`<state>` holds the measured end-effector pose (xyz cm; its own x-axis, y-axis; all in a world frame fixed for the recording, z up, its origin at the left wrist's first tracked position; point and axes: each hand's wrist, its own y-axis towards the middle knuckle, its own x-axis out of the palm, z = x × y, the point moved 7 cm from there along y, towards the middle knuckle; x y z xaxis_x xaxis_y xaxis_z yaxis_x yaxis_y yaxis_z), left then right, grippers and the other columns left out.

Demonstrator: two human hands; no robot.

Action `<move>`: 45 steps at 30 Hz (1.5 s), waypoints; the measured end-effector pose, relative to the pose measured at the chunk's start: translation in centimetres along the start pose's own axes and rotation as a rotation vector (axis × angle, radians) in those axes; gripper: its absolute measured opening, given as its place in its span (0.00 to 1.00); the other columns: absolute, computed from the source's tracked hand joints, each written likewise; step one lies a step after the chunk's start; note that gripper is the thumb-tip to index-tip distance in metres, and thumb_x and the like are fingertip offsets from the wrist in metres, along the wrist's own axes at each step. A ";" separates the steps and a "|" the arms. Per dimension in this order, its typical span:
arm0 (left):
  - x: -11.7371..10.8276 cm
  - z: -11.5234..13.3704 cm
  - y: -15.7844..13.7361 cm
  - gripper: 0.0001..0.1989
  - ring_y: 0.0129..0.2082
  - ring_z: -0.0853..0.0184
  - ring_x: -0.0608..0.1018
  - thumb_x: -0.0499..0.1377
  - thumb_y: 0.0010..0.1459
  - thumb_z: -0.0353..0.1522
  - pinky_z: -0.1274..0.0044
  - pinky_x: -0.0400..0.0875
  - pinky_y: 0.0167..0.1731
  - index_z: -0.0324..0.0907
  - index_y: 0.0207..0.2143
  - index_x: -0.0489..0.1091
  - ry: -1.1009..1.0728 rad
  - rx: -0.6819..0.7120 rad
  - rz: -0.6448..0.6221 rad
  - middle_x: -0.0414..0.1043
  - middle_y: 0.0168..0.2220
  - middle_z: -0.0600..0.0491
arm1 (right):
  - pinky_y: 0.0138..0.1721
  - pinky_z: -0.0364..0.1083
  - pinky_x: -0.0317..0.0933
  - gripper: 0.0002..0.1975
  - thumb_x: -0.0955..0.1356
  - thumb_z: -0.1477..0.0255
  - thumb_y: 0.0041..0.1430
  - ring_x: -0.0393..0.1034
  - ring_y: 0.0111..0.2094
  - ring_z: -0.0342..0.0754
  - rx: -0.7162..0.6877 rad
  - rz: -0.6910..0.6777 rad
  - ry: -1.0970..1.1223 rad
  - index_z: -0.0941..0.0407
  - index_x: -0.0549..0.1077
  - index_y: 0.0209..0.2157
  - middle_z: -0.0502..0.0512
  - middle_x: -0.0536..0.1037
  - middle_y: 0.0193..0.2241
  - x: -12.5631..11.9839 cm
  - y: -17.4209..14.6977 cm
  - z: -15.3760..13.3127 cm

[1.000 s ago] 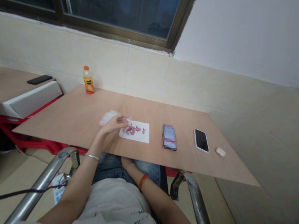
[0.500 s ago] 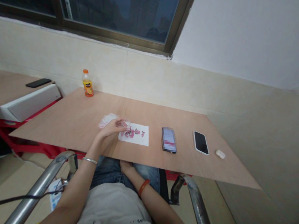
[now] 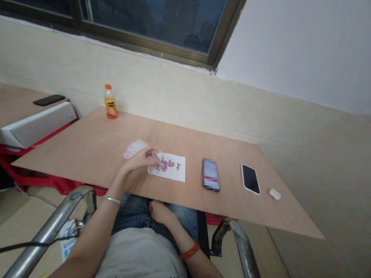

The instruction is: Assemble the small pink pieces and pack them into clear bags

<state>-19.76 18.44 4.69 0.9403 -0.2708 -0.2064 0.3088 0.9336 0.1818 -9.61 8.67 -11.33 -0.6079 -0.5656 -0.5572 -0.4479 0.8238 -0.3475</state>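
My left hand (image 3: pixel 140 158) reaches over the table, thumb and fingers closed on a small clear plastic bag (image 3: pixel 157 155) with pink in it. Under and behind that hand lies more crumpled clear plastic with pink markings (image 3: pixel 133 147). Just to its right is a white sheet of paper (image 3: pixel 181 176) bearing a cluster of pink flower shapes (image 3: pixel 168 165); my fingertips are over its left part. My right hand (image 3: pixel 160 211) rests on my lap by the table's near edge, its fingers curled in and partly hidden, with no object visible in it.
On the table (image 3: pixel 110 148) lie a phone with a lit screen (image 3: pixel 211 175), a white-rimmed phone (image 3: pixel 250 179) and a small white case (image 3: pixel 274 194). An orange drink bottle (image 3: pixel 111 105) stands at the back left. Metal chair arms (image 3: pixel 49 226) flank my body.
The small bag in my left hand has shifted slightly and shows more clearly. My right hand has drawn back on my lap and come further into view. The camera has tilted a little.
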 end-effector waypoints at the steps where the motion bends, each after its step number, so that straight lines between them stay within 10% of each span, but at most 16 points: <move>1: 0.1 0.1 0.0 0.19 0.32 0.67 0.74 0.66 0.39 0.34 0.75 0.69 0.35 0.39 0.34 0.64 0.002 0.000 -0.008 0.71 0.32 0.52 | 0.40 0.46 0.63 0.13 0.64 0.87 0.42 0.69 0.39 0.52 0.005 -0.047 -0.083 0.58 0.74 0.27 0.57 0.75 0.31 -0.1 -0.1 -0.1; 16: 0.5 1.7 -0.7 0.18 0.34 0.67 0.73 0.66 0.40 0.35 0.75 0.69 0.36 0.39 0.34 0.66 -0.003 -0.014 -0.012 0.70 0.33 0.52 | 0.31 0.40 0.61 0.15 0.63 0.87 0.42 0.70 0.30 0.46 -0.221 -0.246 -0.366 0.58 0.77 0.28 0.53 0.78 0.28 -3.6 -4.7 -6.6; 26: 2.8 1.4 -0.1 0.18 0.34 0.67 0.73 0.65 0.42 0.36 0.74 0.68 0.37 0.37 0.35 0.67 0.101 0.055 -0.134 0.71 0.34 0.50 | 0.34 0.41 0.61 0.11 0.62 0.79 0.53 0.68 0.31 0.42 -0.410 0.549 0.081 0.59 0.75 0.35 0.53 0.75 0.32 -19.5 -5.6 -13.6; 37: 3.1 1.2 0.4 0.20 0.39 0.65 0.73 0.65 0.42 0.36 0.72 0.67 0.41 0.38 0.38 0.67 0.107 0.128 -0.047 0.71 0.39 0.48 | 0.42 0.46 0.58 0.08 0.66 0.68 0.55 0.66 0.40 0.47 -0.433 0.801 -0.031 0.57 0.75 0.32 0.56 0.72 0.36 -18.4 -5.2 -13.0; 45: 2.9 1.5 0.2 0.19 0.31 0.71 0.73 0.66 0.41 0.33 0.77 0.69 0.34 0.39 0.34 0.62 -0.066 0.090 0.024 0.70 0.32 0.53 | 0.33 0.43 0.60 0.10 0.64 0.68 0.56 0.69 0.31 0.45 -0.457 0.617 0.126 0.57 0.75 0.27 0.54 0.76 0.29 -17.7 -4.1 -12.2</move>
<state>-16.77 17.49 5.52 0.9540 -0.2661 -0.1382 0.2949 0.9159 0.2724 -5.02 14.85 9.12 -0.8928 -0.0321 -0.4493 -0.2131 0.9088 0.3586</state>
